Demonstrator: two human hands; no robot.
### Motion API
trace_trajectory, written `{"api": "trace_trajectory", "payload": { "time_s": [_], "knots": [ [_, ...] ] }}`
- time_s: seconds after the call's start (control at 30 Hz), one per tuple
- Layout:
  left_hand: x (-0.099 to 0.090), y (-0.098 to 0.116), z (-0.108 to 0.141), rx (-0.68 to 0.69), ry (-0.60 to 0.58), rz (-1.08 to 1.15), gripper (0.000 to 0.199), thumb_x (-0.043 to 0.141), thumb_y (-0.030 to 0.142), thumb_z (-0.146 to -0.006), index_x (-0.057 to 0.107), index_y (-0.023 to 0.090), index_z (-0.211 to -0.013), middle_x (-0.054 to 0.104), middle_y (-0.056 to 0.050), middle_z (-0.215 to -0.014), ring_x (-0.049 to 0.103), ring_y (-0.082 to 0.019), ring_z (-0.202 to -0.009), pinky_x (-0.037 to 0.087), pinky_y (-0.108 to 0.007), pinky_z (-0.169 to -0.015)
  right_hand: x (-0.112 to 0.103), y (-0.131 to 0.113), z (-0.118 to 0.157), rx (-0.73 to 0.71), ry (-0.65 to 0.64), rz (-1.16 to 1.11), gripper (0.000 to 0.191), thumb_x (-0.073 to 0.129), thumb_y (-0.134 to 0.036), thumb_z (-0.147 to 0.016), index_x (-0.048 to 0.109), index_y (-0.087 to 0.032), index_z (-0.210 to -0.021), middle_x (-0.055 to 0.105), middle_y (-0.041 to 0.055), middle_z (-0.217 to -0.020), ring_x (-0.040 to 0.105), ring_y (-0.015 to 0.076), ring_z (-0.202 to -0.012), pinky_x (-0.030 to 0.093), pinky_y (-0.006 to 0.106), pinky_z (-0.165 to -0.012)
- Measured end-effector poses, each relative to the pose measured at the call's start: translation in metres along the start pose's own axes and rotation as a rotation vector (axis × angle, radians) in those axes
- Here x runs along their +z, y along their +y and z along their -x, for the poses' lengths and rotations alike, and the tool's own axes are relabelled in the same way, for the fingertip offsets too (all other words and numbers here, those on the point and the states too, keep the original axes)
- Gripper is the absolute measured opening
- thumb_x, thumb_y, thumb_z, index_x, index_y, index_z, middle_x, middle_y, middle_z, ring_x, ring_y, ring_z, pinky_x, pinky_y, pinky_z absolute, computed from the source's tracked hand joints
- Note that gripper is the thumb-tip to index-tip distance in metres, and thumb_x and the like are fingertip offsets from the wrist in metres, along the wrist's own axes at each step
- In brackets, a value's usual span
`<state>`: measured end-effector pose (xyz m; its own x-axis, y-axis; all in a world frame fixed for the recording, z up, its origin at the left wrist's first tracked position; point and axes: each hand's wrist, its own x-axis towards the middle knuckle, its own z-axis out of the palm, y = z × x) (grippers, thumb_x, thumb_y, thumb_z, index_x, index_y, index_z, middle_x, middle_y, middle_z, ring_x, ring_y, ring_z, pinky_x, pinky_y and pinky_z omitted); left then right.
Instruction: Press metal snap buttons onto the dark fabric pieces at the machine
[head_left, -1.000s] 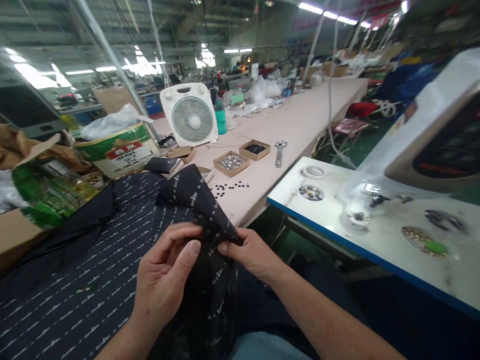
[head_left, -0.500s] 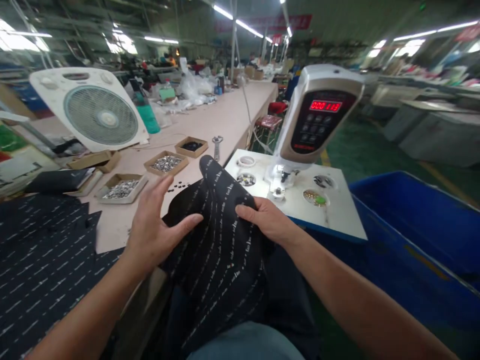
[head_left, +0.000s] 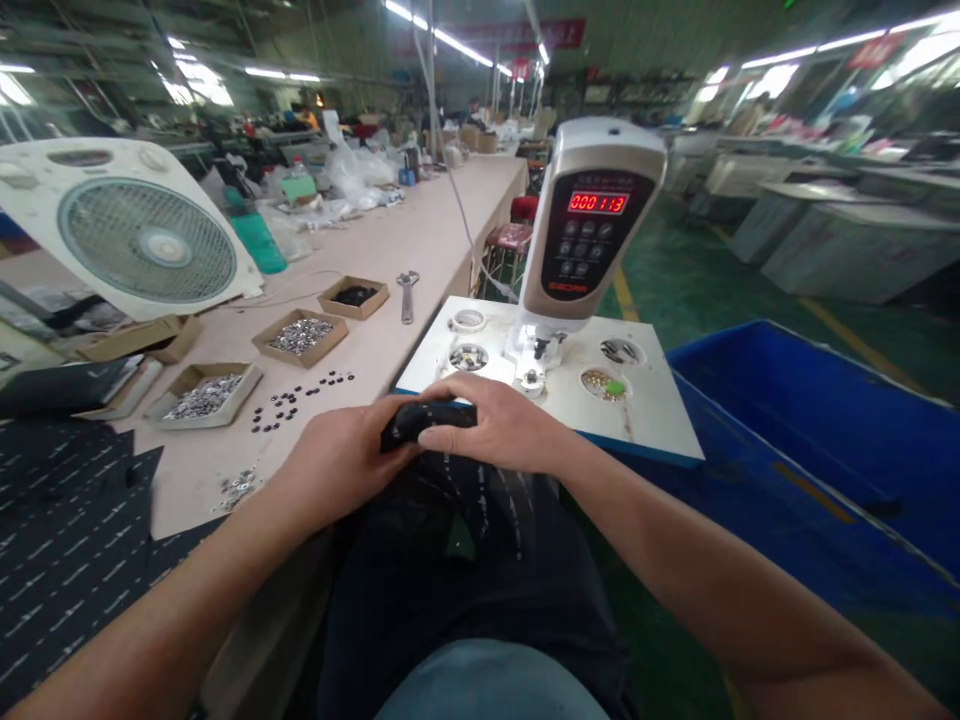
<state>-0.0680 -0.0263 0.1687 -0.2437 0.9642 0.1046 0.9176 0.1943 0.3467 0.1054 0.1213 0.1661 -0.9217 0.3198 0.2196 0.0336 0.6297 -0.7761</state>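
Observation:
A dark fabric piece (head_left: 480, 495) with rows of pale printed lettering hangs over my lap, its upper edge folded into a thick roll. My left hand (head_left: 337, 455) is closed round the left end of that roll. From the right, my right hand (head_left: 506, 425) grips it too, fingers over the top and thumb along the near side. Just beyond my hands stands a snap-fastening press (head_left: 592, 235), its red display reading 000113. Its white table (head_left: 525, 415) has round wells holding small metal parts. The fabric's underside is hidden.
Left on the workbench (head_left: 360, 350) are open boxes of metal pieces (head_left: 206, 395), scattered black snap parts (head_left: 285, 400), a wrench (head_left: 407, 297) and a box fan (head_left: 157, 235). More printed fabric (head_left: 67, 520) lies lower left. A large blue bin (head_left: 817, 430) stands right.
My left hand has moved from spread open beside the fabric to closed on it. The fabric's raised tip has been folded down into a roll. The view has turned slightly right.

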Motion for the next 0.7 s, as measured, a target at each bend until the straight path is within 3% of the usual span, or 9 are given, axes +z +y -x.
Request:
{"api": "trace_trajectory", "payload": {
  "time_s": [0.1,0.17,0.27,0.37,0.47,0.57,0.63,0.7],
  "knots": [
    [0.004,-0.011,0.009,-0.234,0.019,0.367,0.039,0.060,0.056,-0.085,0.074,0.021,-0.094,0.076,-0.003,-0.080,0.070,-0.026,-0.073,0.053,-0.033,-0.065,0.008,0.014,0.035,0.184,0.375,0.134,0.076,0.078,-0.057,-0.076,0.055,-0.022,-0.140,0.057,0.0121,-0.141,0.048,0.0340,-0.133,0.033,0.050,-0.114],
    [0.010,-0.014,0.018,-0.414,-0.003,0.699,0.041,0.068,0.058,-0.080,0.074,0.020,-0.095,0.077,-0.003,-0.078,0.070,-0.025,-0.067,0.053,-0.032,-0.058,0.019,0.034,0.057,0.367,0.459,0.088,0.096,0.082,-0.062,-0.069,0.045,-0.022,-0.149,0.048,0.0147,-0.151,0.043,0.0376,-0.138,0.031,0.053,-0.116],
    [0.023,-0.011,0.033,-0.612,-0.053,1.134,0.049,0.076,0.053,-0.075,0.072,0.020,-0.111,0.078,-0.005,-0.080,0.072,-0.027,-0.065,0.058,-0.036,-0.058,0.046,0.068,0.073,0.478,0.337,-0.168,0.098,0.085,-0.060,-0.064,0.048,-0.020,-0.145,0.059,0.0142,-0.141,0.054,0.0367,-0.129,0.040,0.052,-0.110],
    [0.035,-0.011,0.049,-0.725,-0.003,1.264,0.050,0.075,0.051,-0.075,0.071,0.020,-0.115,0.079,-0.006,-0.079,0.073,-0.027,-0.064,0.060,-0.039,-0.060,0.070,0.090,0.066,0.508,0.173,-0.472,0.068,0.085,-0.055,-0.066,0.069,-0.015,-0.118,0.073,0.0106,-0.115,0.066,0.0330,-0.110,0.049,0.048,-0.100],
    [0.042,-0.030,0.065,-0.758,-0.011,1.183,0.051,0.068,0.057,-0.080,0.070,0.020,-0.115,0.079,-0.008,-0.082,0.075,-0.029,-0.070,0.061,-0.041,-0.064,0.076,0.090,0.044,0.475,0.141,-0.668,0.050,0.079,-0.053,-0.074,0.073,-0.013,-0.104,0.076,0.0082,-0.102,0.070,0.0293,-0.100,0.051,0.045,-0.095],
    [0.042,-0.061,0.079,-0.615,0.011,0.761,0.065,0.071,0.062,-0.075,0.065,0.019,-0.124,0.077,-0.012,-0.104,0.073,-0.034,-0.095,0.059,-0.049,-0.086,0.063,0.072,0.015,0.340,0.147,-0.604,0.040,0.071,-0.046,-0.084,0.070,-0.016,-0.111,0.075,0.0054,-0.103,0.069,0.0246,-0.098,0.051,0.040,-0.092],
    [0.035,-0.074,0.085,-0.433,0.173,0.342,0.083,0.074,0.062,-0.072,0.054,0.018,-0.139,0.068,-0.016,-0.130,0.062,-0.039,-0.120,0.048,-0.057,-0.105,0.051,0.055,-0.007,0.235,0.080,-0.347,0.027,0.066,-0.038,-0.088,0.070,-0.018,-0.105,0.074,0.0046,-0.103,0.067,0.0228,-0.097,0.050,0.036,-0.089],
    [0.023,-0.072,0.084,-0.216,0.364,0.036,0.096,0.075,0.059,-0.073,0.038,0.019,-0.153,0.049,-0.018,-0.152,0.044,-0.041,-0.140,0.033,-0.060,-0.117,0.045,0.036,-0.027,0.156,-0.016,-0.078,0.016,0.063,-0.031,-0.088,0.070,-0.018,-0.095,0.074,0.0044,-0.096,0.066,0.0217,-0.092,0.048,0.033,-0.082]
  ]
}}
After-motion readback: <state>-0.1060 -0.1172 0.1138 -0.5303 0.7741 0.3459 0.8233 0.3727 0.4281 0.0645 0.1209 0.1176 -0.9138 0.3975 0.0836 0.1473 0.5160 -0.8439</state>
